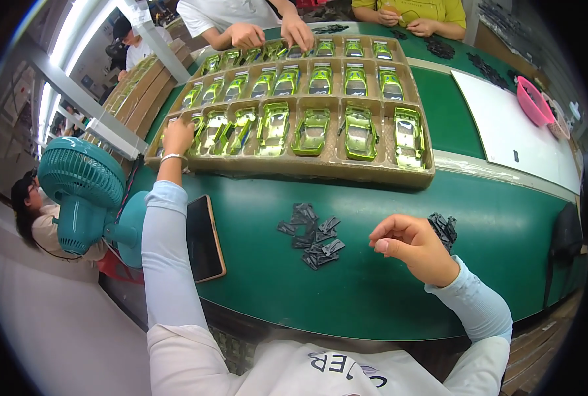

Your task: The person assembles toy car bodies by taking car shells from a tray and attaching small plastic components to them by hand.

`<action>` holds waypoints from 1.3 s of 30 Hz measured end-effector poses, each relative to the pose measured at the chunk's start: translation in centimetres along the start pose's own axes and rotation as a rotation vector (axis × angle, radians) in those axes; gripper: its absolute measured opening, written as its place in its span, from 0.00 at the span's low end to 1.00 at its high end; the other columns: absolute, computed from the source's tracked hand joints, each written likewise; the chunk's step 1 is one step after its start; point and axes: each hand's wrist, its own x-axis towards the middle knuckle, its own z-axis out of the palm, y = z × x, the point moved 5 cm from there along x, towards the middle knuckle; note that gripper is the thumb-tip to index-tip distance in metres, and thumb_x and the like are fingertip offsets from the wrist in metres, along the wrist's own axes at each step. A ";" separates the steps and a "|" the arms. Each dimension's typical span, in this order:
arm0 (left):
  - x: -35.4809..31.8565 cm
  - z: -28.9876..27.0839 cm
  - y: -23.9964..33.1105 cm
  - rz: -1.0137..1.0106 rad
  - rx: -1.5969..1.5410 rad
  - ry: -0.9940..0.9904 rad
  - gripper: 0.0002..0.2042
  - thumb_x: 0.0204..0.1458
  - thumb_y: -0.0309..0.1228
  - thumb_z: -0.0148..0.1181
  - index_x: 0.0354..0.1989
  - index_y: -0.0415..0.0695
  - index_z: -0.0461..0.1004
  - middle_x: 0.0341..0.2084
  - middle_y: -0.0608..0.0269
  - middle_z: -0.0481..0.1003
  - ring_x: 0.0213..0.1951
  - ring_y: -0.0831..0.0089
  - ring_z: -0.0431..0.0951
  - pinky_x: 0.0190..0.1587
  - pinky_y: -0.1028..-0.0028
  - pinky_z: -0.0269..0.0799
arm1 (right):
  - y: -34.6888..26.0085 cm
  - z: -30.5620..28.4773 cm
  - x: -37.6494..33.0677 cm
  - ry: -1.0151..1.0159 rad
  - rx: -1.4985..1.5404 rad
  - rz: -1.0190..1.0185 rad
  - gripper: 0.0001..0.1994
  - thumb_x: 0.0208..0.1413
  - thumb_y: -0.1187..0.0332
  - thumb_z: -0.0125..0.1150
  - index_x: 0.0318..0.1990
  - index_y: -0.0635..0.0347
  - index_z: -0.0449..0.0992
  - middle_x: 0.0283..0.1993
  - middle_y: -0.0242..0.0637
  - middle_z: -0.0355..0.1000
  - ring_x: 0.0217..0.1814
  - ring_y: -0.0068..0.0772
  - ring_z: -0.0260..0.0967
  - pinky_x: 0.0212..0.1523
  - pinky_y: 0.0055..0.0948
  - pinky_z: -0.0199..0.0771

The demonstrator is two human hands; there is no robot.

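Observation:
A brown compartment tray (294, 168) holds rows of shiny green toy car bodies (310, 131). My left hand (177, 140) reaches into the front left end of the tray, beside the car bodies there. Its fingertips are partly hidden, so whether it grips one is unclear. Over the green table, my right hand (412, 244) hovers with curled fingers and a gap between thumb and forefinger; nothing shows in it. A pile of small black plastic parts (312, 237) lies between my arms. Another black pile (443, 230) is just beyond my right hand, partly covered by it.
A phone (203, 239) lies beside my left forearm, near a teal fan (83, 191). Across the table, a co-worker's hands (296, 33) work in the tray's far row; another person (416, 16) sits to the right. A white board (515, 125) bears a pink basket (534, 101).

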 end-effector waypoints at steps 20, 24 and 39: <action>-1.5 -9.2 7.8 -0.616 -1.897 -0.540 0.19 0.57 0.42 0.38 0.44 0.38 0.65 0.33 0.52 0.72 0.30 0.64 0.75 0.28 0.67 0.74 | 0.5 3.8 6.5 -0.071 -1.076 -0.478 0.08 0.46 0.72 0.55 0.36 0.60 0.69 0.37 0.43 0.63 0.43 0.43 0.63 0.41 0.38 0.65; -8.3 -12.9 16.7 -0.558 -2.174 -0.933 0.22 0.58 0.44 0.34 0.47 0.36 0.62 0.39 0.44 0.70 0.34 0.60 0.75 0.31 0.66 0.76 | 1.5 3.3 7.8 -0.098 -1.192 -0.376 0.07 0.44 0.73 0.55 0.34 0.60 0.68 0.37 0.43 0.64 0.42 0.44 0.64 0.41 0.37 0.65; -19.3 -15.3 27.2 -0.963 -2.512 -1.534 0.27 0.57 0.48 0.32 0.50 0.35 0.62 0.37 0.40 0.70 0.36 0.55 0.74 0.39 0.62 0.73 | -7.3 -0.8 -0.1 0.045 -0.540 -0.479 0.05 0.42 0.79 0.59 0.29 0.65 0.75 0.26 0.31 0.69 0.29 0.19 0.66 0.31 0.20 0.67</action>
